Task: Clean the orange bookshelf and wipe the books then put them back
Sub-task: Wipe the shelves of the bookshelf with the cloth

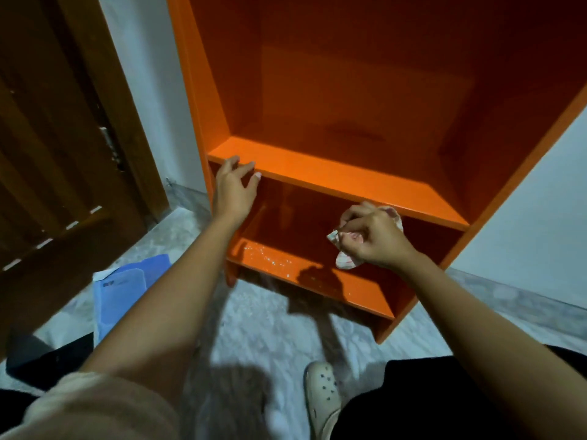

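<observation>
The orange bookshelf [349,90] stands open in front of me against a white wall [533,233], and no compartment that I can see holds anything. My right hand [371,239] is closed tight around a crumpled white cloth [344,263] with a pinkish pattern. The fingers are curled over it, and the bunched ends stick out on both sides of my fist. I hold that cloth in the lower compartment, just above the bottom shelf [359,290] and under the front edge of the middle shelf [333,176]. Whether the cloth touches the bottom board, I cannot tell. My fist throws a dark shadow on that board. To the left of the shadow the board carries a scatter of small bright specks [266,254]; dust or droplets, I cannot say.

My left hand [233,188] is relaxed and spread, gripping nothing. Its fingertips rest on the front edge of the middle shelf near the left side panel.

On the pale marble floor [260,319], left of the bookshelf, lie some blue folders [127,290], overlapping one another, with a white sheet poking out. Beyond them is a dark wooden door [57,138]. Below my arms I see a white clog [322,395] on my foot, black trousers and my beige sleeve [95,408].
</observation>
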The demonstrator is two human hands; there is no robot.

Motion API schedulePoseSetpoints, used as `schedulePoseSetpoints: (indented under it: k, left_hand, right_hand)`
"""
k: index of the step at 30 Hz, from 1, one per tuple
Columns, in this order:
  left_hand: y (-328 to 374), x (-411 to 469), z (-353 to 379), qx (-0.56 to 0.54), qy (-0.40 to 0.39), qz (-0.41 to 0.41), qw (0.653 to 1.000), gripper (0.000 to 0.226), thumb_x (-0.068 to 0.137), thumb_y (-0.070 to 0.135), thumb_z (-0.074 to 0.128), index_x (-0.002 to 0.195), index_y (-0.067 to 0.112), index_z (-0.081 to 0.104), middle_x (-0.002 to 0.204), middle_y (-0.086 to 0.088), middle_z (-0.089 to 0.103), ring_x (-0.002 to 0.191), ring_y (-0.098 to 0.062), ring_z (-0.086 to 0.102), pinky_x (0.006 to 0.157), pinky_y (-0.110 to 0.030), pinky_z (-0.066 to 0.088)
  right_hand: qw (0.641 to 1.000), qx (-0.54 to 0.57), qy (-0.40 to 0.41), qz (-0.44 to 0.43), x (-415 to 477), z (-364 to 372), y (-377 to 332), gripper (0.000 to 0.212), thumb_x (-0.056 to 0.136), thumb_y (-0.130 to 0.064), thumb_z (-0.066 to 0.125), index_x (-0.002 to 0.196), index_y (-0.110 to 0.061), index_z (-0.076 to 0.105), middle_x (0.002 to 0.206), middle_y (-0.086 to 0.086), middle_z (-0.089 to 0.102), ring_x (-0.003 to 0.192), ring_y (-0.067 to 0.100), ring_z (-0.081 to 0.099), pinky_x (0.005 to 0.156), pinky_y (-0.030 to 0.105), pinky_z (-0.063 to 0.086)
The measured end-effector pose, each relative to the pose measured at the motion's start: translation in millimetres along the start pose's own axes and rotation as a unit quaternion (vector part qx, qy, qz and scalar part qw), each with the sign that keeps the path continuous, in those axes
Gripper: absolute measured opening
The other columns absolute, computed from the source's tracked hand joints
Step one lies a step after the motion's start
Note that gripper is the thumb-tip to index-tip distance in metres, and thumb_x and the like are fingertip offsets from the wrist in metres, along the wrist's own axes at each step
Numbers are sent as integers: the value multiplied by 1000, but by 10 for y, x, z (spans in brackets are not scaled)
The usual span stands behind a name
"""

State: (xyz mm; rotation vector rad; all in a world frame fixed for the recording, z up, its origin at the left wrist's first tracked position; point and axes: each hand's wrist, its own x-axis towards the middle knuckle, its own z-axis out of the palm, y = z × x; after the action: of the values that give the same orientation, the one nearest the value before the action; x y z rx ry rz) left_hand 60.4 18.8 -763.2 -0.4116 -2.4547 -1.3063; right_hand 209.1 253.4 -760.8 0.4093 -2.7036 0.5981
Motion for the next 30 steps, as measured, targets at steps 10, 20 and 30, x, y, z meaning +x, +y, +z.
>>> schedulePoseSetpoints:
  k: [10, 20, 30]
  left_hand:
    - [-619, -94, 276, -3, 140, 18, 990, 56, 98, 26, 46, 149, 17, 24, 157, -16, 5, 146, -27, 8, 112, -13, 14]
    - [-1339, 118, 445, -46, 132, 28, 990, 53, 104, 26, 26, 151, 12, 5, 128, 7, 55, 79, -3, 54, 78, -13, 45]
    - [-1536, 56, 552, -46, 141, 43, 988, 54, 103, 25, 26, 150, 8, 4, 90, -12, 65, 53, -33, 49, 57, -43, 50]
  right_hand:
    - [896, 39, 214, 388, -706, 1651, 878, 29, 75, -19, 51, 76, 1, 72, 87, 14, 65, 85, 33, 53, 72, 31, 36]
    - [844, -86, 206, 488, -639, 2412, 1228, 37, 87, -24, 43, 91, 5, 66, 98, 29, 58, 93, 46, 49, 78, 45, 39]
    - [941, -45, 120, 315, 34, 2928, 824, 55, 83, -50, 44, 109, -8, 68, 111, 21, 58, 101, 40, 48, 83, 41, 39]
